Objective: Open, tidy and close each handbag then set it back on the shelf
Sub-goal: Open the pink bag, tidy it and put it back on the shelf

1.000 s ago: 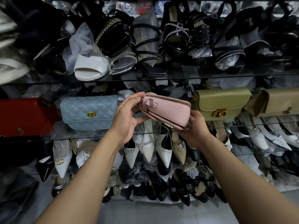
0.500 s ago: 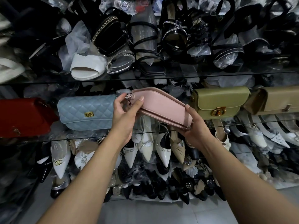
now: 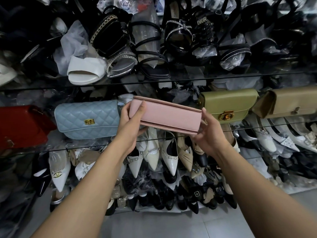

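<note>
While left hand (image 3: 130, 124) and right hand (image 3: 209, 133) clasp the pink bag (image 3: 164, 115), shelving it could knock the adjacent blue bag (image 3: 87, 119).

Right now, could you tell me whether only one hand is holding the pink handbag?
No, the left hand grips one end of the pink handbag and the right hand grips the other.

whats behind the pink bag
The pink bag, held by the left hand and right hand, covers the gap between the blue quilted bag and olive bag; what sits there cannot be seen.
</note>
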